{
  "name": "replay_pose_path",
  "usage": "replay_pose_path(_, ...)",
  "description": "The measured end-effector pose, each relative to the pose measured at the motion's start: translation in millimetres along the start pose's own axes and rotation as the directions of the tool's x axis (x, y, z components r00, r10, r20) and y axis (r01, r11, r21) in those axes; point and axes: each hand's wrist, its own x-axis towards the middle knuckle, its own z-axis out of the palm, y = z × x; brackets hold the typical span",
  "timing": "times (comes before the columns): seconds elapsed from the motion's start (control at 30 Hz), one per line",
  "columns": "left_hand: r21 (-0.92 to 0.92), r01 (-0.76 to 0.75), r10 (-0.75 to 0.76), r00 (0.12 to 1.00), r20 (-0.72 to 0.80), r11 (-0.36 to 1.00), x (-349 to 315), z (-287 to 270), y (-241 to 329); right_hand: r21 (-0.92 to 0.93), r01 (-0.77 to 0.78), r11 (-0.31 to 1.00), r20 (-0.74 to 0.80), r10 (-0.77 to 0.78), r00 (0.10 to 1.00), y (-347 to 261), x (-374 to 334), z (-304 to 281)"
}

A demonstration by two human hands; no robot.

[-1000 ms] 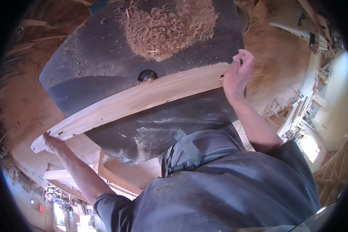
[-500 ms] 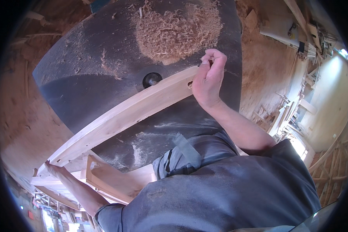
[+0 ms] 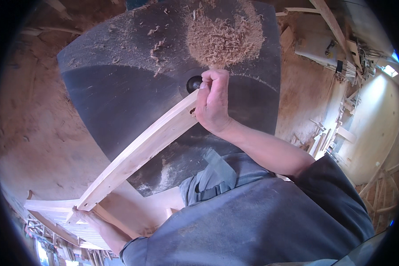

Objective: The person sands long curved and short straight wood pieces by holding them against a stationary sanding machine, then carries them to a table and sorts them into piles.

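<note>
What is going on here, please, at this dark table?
A person holds a long, curved wooden board with both bare hands. The right hand is at one end, with curled fingers, close to a round black part set in the dark table. The left hand holds the other end, beyond the table's edge. A heap of wood shavings lies on the far part of the table.
</note>
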Motion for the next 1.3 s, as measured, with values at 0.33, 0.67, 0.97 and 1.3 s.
replay_pose_path(0.33,-0.225,-0.192,0.173,0.98,-0.101,0.955,-81,21,-40,0.121,-0.255,0.959,-0.053,0.263,0.963,33,-46,-72)
replay_pose_path(0.67,-0.327,-0.389,0.47,0.855,0.221,0.861,-360,152,-83,0.294,-0.463,0.836,-0.515,0.547,0.66,202,-119,-272)
replay_pose_path(0.97,-0.114,-0.745,0.64,0.471,0.607,0.657,-586,199,-232,0.999,0.007,-0.036,0.03,0.919,0.393,242,-184,-330)
replay_pose_path(1.3,0.041,-0.89,0.814,0.433,0.387,0.454,-587,214,-213,0.981,-0.05,0.189,-0.187,0.981,0.049,323,-258,-428)
